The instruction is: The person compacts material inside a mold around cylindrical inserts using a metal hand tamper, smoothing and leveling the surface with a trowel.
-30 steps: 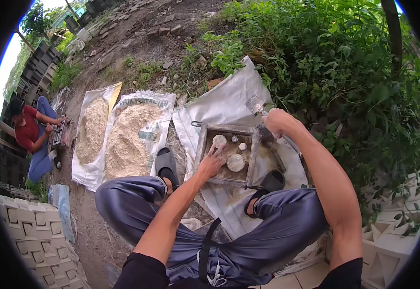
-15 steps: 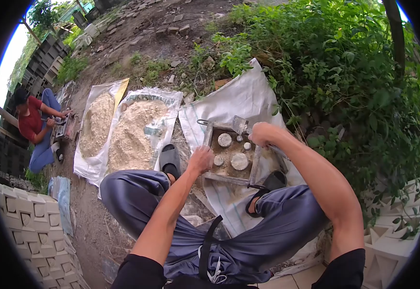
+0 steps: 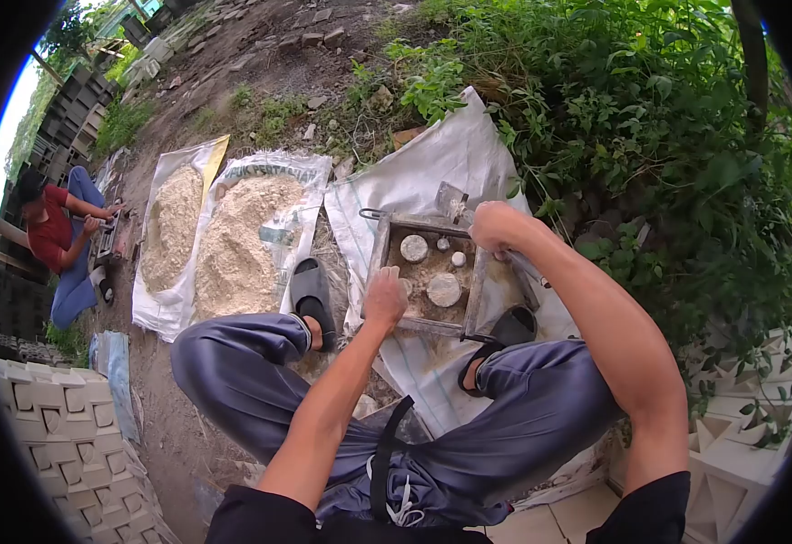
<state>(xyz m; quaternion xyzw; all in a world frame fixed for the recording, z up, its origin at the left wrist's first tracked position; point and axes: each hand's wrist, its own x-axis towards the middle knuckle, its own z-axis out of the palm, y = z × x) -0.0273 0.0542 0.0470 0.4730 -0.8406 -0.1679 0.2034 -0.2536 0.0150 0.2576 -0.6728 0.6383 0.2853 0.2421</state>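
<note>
A square frame mould [image 3: 426,325] lies on a white sack [image 3: 414,195] between my feet. Inside it are several round pieces, among them a large disc [image 3: 444,289] and another disc [image 3: 414,247]. My left hand [image 3: 385,297] is closed on the frame's left side, its fingertips partly hidden. Over the upper right corner, my right hand [image 3: 498,227] is wrapped round the handle of a small trowel [image 3: 451,199], whose flat blade points up and left.
Left of the mould, pale powder [image 3: 242,245] is heaped on a sack, with a second heap [image 3: 175,227] beyond. A person in a red shirt [image 3: 49,231] sits at far left. Plants [image 3: 614,136] grow at right; patterned blocks [image 3: 65,426] stand at lower left.
My right hand has brought the trowel from beyond the frame's right side to its upper right corner. My left hand has moved from the discs to the frame's left edge.
</note>
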